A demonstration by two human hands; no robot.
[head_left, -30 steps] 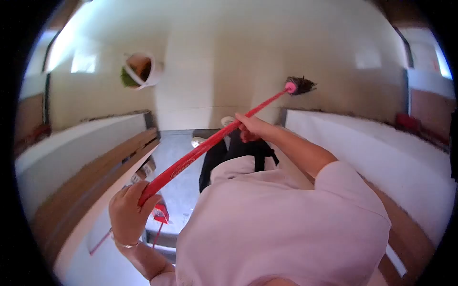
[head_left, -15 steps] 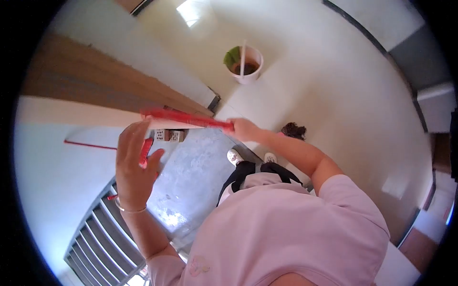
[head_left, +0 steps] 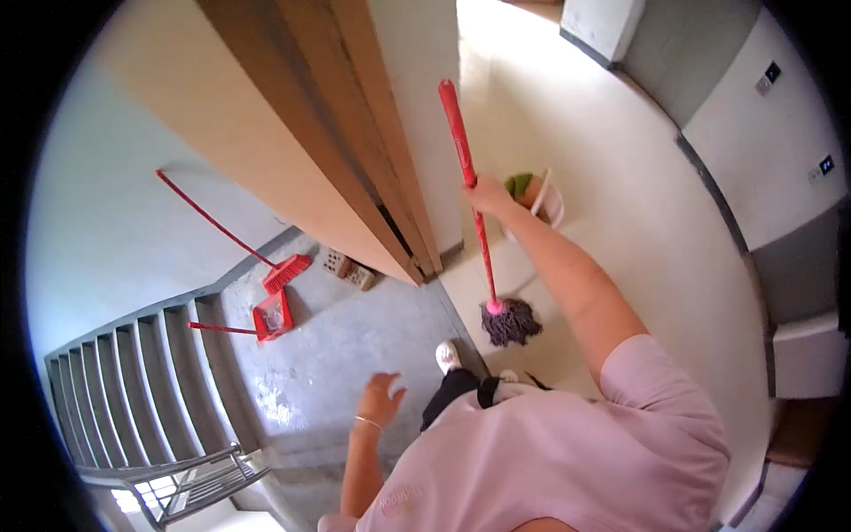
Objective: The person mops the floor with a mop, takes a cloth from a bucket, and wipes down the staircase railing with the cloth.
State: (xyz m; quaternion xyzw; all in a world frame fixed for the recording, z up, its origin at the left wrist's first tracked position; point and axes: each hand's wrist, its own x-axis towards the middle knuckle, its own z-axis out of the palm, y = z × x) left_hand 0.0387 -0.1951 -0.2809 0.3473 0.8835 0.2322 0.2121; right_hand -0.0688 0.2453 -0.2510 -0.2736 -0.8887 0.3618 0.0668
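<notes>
My right hand (head_left: 489, 194) is wrapped round the red handle of a mop (head_left: 485, 257), below its thicker grip end. The mop's dark stringy head, with a pink collar, hangs low over the pale floor beside my feet; I cannot tell if it touches the tiles. Just beyond my right hand stands a white bucket (head_left: 555, 211), partly hidden by my forearm, with a green cloth and a pale stick in it. My left hand (head_left: 381, 399) is low over the grey floor, fingers apart and holding nothing.
A red broom (head_left: 288, 271) leans on the left wall, with a red dustpan (head_left: 273, 316) nearby. Bricks (head_left: 347, 268) lie beside the open wooden door (head_left: 292, 151). Grey stairs (head_left: 133, 372) and a metal railing (head_left: 195, 486) are at the lower left.
The mop has swung from lying across my view to upright, its head now showing near my feet. My left hand has dropped away from the handle's end. My view has turned towards the stairs.
</notes>
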